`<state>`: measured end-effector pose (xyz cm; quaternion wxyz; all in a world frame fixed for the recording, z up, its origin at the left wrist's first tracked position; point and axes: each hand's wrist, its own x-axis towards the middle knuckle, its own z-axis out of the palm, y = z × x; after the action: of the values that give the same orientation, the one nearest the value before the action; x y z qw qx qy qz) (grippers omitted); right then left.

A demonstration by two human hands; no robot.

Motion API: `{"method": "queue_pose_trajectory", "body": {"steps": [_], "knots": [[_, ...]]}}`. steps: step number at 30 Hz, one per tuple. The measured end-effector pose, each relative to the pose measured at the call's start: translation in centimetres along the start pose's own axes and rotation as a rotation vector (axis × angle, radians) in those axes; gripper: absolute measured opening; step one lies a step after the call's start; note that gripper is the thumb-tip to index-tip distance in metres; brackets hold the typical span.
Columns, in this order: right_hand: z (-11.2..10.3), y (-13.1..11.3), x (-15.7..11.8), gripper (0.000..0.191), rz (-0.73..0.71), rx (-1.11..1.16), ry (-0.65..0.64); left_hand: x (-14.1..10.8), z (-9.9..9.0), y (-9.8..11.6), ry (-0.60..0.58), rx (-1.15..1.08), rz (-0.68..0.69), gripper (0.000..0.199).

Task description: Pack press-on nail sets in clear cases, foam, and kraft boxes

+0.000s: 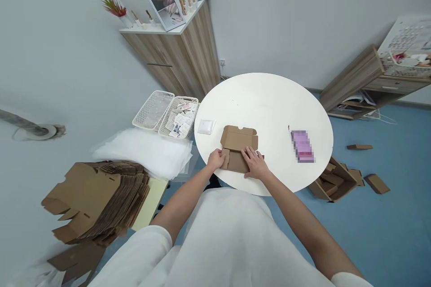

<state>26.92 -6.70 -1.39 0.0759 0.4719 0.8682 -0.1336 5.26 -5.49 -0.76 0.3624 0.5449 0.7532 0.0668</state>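
Observation:
A brown cardboard mailer box (239, 138), partly folded, lies on the white round table (269, 98) near its front edge. Its lid panel with a notched edge is spread away from me, and the shallow base is nearest my body. My left hand (216, 160) pinches the left side flap of the base between thumb and fingers. Across the right side of the base rests my right hand (256, 163), fingers stretched and apart, hiding part of the right flap. Left of the box is a small white packet (206, 127); farther right lies a pixelated purple item (303, 146).
Flat cardboard blanks (97, 197) are stacked at the left, beside white plastic sheets (144, 150). Two white baskets (153, 110) stand by the table, one with printed cards (182, 121). On the right floor are an open carton (333, 181) with small boxes and a loose box (377, 184).

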Motion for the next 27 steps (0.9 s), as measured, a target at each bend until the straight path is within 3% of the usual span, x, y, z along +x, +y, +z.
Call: {"method": "queue_pose_trajectory", "body": {"steps": [9, 18, 20, 22, 25, 27], "knots": [[0.1, 0.3, -0.1, 0.120, -0.044, -0.042, -0.047, 0.4, -0.2, 0.4, -0.036, 0.135, 0.024, 0.021], [0.0, -0.3, 0.0, 0.115, -0.029, -0.101, -0.031, -0.4, -0.2, 0.9, 0.016, 0.196, 0.035, 0.023], [-0.1, -0.2, -0.1, 0.114, -0.029, -0.106, -0.031, -1.1, -0.8, 0.2, 0.014, 0.146, 0.100, 0.034], [-0.2, -0.1, -0.1, 0.114, -0.036, -0.108, -0.036, -1.9, -1.6, -0.6, -0.002, 0.128, 0.220, 0.057], [-0.2, 0.0, -0.1, 0.114, -0.038, -0.106, -0.043, -2.6, -2.6, -1.1, -0.098, 0.256, 0.394, 0.099], [-0.2, 0.0, 0.0, 0.115, -0.035, -0.106, -0.050, -2.6, -2.7, -0.8, -0.168, 0.369, 0.408, 0.113]]}}
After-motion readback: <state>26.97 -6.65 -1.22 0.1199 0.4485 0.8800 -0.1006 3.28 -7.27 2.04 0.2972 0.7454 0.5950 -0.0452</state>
